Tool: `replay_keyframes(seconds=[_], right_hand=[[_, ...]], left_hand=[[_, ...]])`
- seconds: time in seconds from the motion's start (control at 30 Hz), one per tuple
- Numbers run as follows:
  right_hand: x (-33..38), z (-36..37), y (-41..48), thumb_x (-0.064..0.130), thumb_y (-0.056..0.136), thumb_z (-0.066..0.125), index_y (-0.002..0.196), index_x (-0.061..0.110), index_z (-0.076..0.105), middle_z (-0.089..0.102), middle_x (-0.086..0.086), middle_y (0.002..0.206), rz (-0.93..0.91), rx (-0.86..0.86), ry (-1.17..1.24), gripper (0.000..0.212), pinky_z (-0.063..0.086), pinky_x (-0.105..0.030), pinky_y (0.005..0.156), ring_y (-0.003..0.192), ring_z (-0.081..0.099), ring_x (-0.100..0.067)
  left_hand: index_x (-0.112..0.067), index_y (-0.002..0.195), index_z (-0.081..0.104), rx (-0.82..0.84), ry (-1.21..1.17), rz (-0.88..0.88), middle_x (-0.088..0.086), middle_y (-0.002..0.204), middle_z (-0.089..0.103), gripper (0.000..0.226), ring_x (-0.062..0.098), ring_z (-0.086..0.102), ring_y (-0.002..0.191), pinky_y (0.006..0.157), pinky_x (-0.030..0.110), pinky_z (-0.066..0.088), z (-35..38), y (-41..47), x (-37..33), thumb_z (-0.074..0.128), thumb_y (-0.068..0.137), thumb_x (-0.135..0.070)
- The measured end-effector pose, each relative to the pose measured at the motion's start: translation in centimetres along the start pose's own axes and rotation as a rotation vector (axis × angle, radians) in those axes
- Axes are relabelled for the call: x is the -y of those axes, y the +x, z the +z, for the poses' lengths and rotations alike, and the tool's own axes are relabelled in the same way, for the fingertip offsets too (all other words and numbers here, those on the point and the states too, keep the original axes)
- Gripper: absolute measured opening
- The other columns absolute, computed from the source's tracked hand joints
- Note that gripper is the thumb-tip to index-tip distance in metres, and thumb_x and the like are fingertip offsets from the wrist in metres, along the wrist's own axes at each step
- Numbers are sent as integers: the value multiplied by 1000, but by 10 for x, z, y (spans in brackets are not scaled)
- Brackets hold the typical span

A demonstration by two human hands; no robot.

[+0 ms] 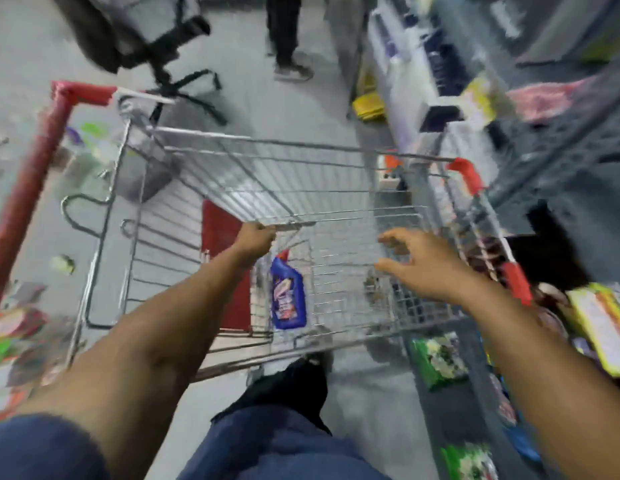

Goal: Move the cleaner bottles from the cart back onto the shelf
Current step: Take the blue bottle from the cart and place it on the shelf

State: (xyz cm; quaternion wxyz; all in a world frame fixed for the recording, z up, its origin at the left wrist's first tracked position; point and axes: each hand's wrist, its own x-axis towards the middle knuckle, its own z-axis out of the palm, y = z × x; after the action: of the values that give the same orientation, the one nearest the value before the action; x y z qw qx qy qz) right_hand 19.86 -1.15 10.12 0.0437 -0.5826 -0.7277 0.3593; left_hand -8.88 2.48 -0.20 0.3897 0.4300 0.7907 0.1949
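Observation:
A wire shopping cart [267,161] with red corner guards stands in front of me. One blue cleaner bottle [287,299] with a red cap lies on the cart's floor near its left side. My left hand [254,242] is closed around a wire bar of the cart just above the bottle. My right hand [426,265] hovers open over the cart's right half, fingers spread, holding nothing. The shelf [422,74] with stocked products runs along the right side of the aisle. The whole view is blurred by motion.
A black office chair [170,57] stands on the floor beyond the cart. A person's legs [284,36] stand further down the aisle. Packaged goods lie at the lower right [440,358] and far left [10,327]. My own leg and shoe [287,389] are below the cart.

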Motion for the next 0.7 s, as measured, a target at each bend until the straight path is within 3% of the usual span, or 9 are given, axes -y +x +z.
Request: replay_keyframes(seconds=[0.07, 0.17, 0.27, 0.33, 0.37, 0.43, 0.57, 0.7], right_hand=[[-7, 36, 54, 35, 85, 63, 131, 17, 50, 55, -9, 135, 48, 223, -97, 52, 42, -35, 101, 121, 53, -23], [-18, 104, 120, 39, 84, 60, 136, 16, 43, 48, -11, 143, 72, 559, -302, 59, 37, -38, 108, 129, 46, -28], [-22, 169, 158, 38, 81, 63, 131, 10, 47, 52, -16, 138, 98, 752, -316, 60, 42, -34, 101, 124, 50, -31], [-22, 207, 168, 38, 77, 66, 127, 12, 48, 54, -15, 134, 109, 825, -247, 59, 45, -35, 99, 119, 52, -31], [-22, 222, 172, 38, 76, 69, 125, 13, 49, 56, -14, 130, 134, 815, -200, 59, 46, -35, 97, 115, 54, -31], [-25, 250, 181, 39, 71, 75, 125, 14, 47, 58, -12, 124, 298, 733, -43, 65, 48, -35, 93, 110, 57, -29], [-28, 283, 188, 33, 64, 85, 135, 8, 33, 57, -9, 129, 550, 584, 226, 91, 45, -31, 97, 116, 55, -26], [-32, 302, 186, 13, 67, 82, 126, 9, 44, 65, -8, 118, 649, 475, 364, 70, 47, -24, 80, 100, 61, -20]], left_hand=[[-4, 67, 61, 58, 23, -49, 10, 56, 53, 17, 23, 47, 52, 40, 20, 38, 6, 17, 10, 56, 83, -9], [2, 98, 65, 150, -19, -85, 31, 86, 66, 19, 41, 63, 82, 62, 31, 52, 16, 58, 23, 54, 85, -6], [3, 106, 60, 245, -85, -171, 14, 81, 60, 20, 28, 56, 73, 57, 25, 47, 31, 94, 40, 56, 89, -5], [5, 115, 55, 338, -5, -254, 16, 107, 57, 39, 28, 57, 94, 80, 34, 53, 45, 113, 54, 58, 91, -26], [5, 117, 53, 389, 34, -285, 18, 119, 56, 46, 32, 56, 106, 93, 40, 50, 52, 119, 60, 56, 91, -33], [4, 119, 50, 463, 19, -355, 20, 126, 57, 41, 34, 58, 112, 99, 46, 49, 69, 131, 71, 53, 93, -28], [2, 115, 52, 431, 173, -301, 21, 119, 61, 35, 36, 60, 107, 92, 42, 52, 90, 147, 83, 53, 91, -24], [-6, 92, 54, 496, 295, -241, 16, 102, 66, 26, 27, 61, 83, 68, 34, 49, 98, 161, 90, 54, 90, -32]])
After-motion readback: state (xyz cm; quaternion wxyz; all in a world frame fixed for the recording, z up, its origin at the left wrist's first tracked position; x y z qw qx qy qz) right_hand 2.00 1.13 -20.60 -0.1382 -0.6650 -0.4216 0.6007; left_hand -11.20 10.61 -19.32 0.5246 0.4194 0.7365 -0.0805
